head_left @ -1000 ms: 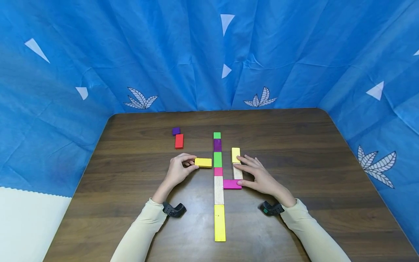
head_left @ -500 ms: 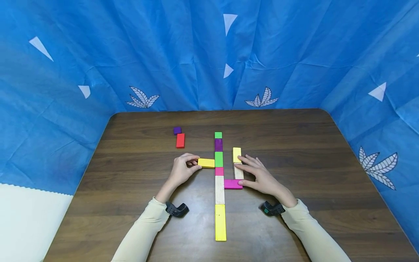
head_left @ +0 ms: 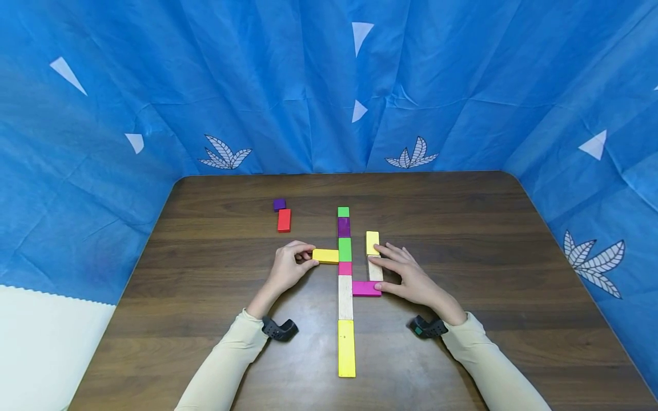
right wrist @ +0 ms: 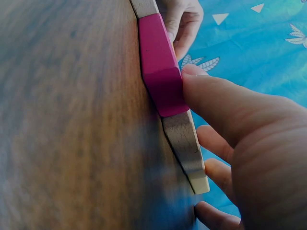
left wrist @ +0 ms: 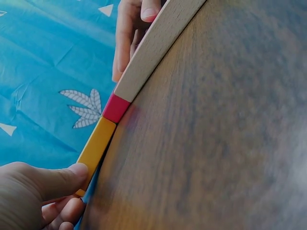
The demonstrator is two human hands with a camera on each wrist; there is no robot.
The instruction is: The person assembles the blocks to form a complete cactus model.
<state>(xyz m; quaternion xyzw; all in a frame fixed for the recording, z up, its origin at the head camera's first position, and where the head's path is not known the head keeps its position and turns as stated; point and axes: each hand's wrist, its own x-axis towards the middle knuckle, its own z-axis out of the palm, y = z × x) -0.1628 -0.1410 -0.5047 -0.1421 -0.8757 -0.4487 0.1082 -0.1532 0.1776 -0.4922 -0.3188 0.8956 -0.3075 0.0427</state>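
Observation:
My left hand (head_left: 289,265) pinches the left end of a golden-yellow block (head_left: 326,256) between thumb and fingers. The block's right end meets a green block (head_left: 345,249) in a long straight row. Below that green piece the row runs through a pink block (head_left: 345,268), a bare-wood block (head_left: 345,297) and a long yellow block (head_left: 346,349). My right hand (head_left: 411,278) lies spread over a side branch: its thumb rests on a magenta block (right wrist: 160,62), and fingertips touch a short wooden block (right wrist: 182,141) and a pale yellow block (head_left: 372,243).
A red block (head_left: 284,220) and a small purple block (head_left: 279,204) lie at the back left of the wooden table (head_left: 462,217). The row's far end has a purple block (head_left: 344,227) and a small green one (head_left: 343,212). A blue curtain (head_left: 319,85) surrounds the table.
My left hand has slid the golden-yellow block rightward, closing the gap to the green block. My right hand stays on the side branch. The view has shifted slightly.

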